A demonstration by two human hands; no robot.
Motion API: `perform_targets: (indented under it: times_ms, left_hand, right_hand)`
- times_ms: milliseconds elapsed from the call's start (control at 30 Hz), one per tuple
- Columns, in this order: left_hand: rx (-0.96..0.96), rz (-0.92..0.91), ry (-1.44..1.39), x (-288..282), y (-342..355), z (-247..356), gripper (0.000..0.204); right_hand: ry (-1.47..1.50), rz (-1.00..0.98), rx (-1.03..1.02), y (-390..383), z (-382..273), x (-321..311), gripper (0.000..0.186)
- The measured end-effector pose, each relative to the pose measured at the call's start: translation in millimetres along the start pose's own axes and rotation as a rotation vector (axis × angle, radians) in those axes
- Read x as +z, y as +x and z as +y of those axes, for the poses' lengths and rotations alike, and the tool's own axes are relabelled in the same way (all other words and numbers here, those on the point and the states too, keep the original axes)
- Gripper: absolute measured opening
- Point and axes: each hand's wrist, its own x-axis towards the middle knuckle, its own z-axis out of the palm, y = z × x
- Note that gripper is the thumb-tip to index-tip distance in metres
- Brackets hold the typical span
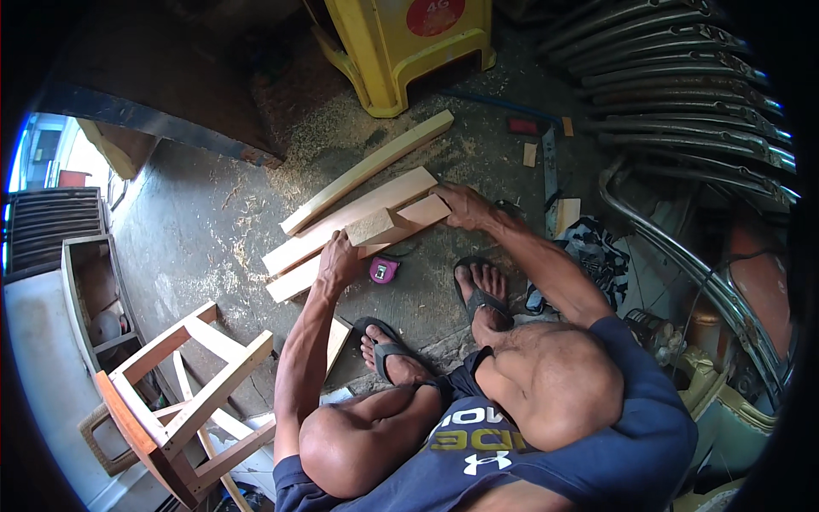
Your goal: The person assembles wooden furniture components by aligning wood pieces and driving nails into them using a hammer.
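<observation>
Two pale wooden boards lie side by side on the floor: a far board [354,212] and a near board [294,280]. Across the near one rests a short wooden block [374,229], its rough cut end towards me. My left hand [339,258] is closed at the block's left end, fingertips partly hidden. At the boards' right ends, my right hand [465,207] grips the near board, its fingers curled over the edge. Beyond them lies a separate wooden strip [371,172]. A pink tape measure [383,270] sits on the floor just nearer than the boards.
A yellow plastic stool [384,68] stands ahead amid sawdust. To the left is a wooden chair frame [213,358]. Stacked metal tubes [682,102] fill the far right. A metal ruler [549,162] and patterned cloth [593,256] lie right of my hands. My sandalled feet are close by.
</observation>
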Motion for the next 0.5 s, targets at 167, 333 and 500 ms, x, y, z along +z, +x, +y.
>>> perform_targets:
  times_ms: [167, 333, 500]
  left_hand:
    - [-0.062, 0.058, 0.076, 6.8, -25.2, -14.3, 0.052]
    - [-0.305, -0.193, 0.097, -4.7, -30.5, -7.9, 0.061]
    - [-0.105, 0.06, 0.114, 18.9, -59.3, -67.7, 0.074]
  right_hand:
    - [0.011, -0.058, -0.08, 15.1, -10.4, -2.0, 0.064]
    - [-0.006, 0.002, -0.026, -15.3, 18.5, -5.1, 0.063]
    - [0.02, -0.008, -0.083, 4.3, 1.2, -0.8, 0.064]
